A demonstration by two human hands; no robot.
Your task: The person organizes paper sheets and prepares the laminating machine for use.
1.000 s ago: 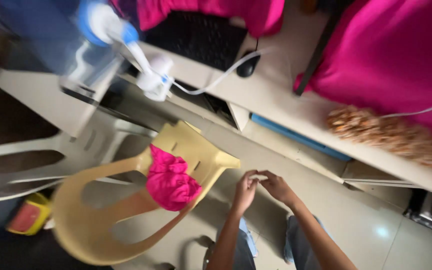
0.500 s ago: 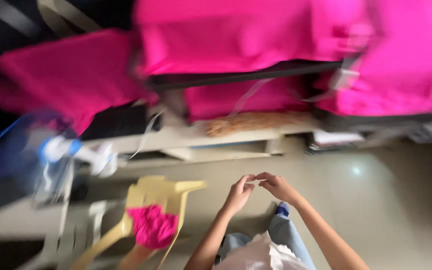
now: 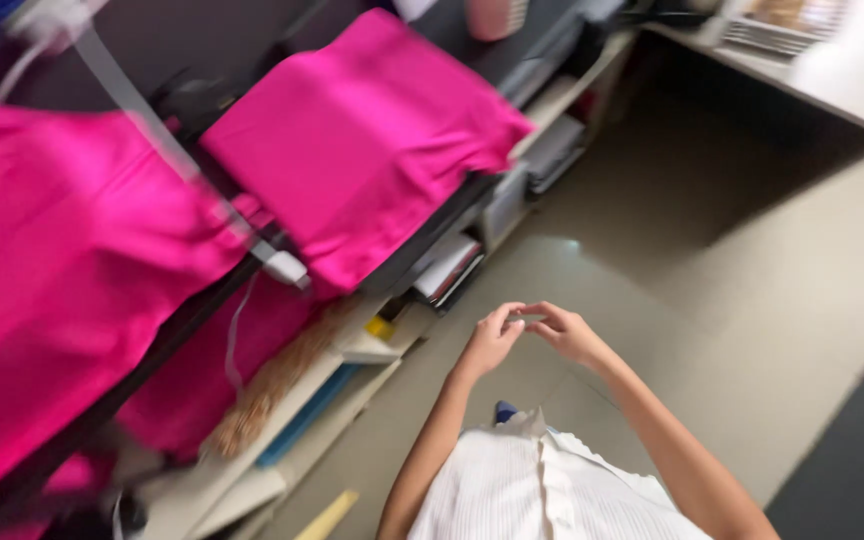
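Observation:
My left hand [image 3: 490, 342] and my right hand [image 3: 564, 334] are held together in front of my chest, above the beige floor. Their fingertips meet in a pinch. Whether anything small sits between them is too blurred to tell. Below the hands I see my white ribbed shirt [image 3: 542, 490]. To the left lie pink cloths: one folded piece [image 3: 367, 140] on a dark table top, and a larger pink sheet [image 3: 62, 270] beside it.
A white cable with a plug [image 3: 282, 265] hangs by the table's edge. Shelves under the table [image 3: 452, 265] hold papers and boxes. A brownish fringed thing [image 3: 262, 395] lies on a lower shelf. A pale counter [image 3: 812, 60] stands at the far right.
The view has swung to the right: the yellow chair with the pink cloth is gone from sight and open floor shows. My hands stay joined at the fingertips.

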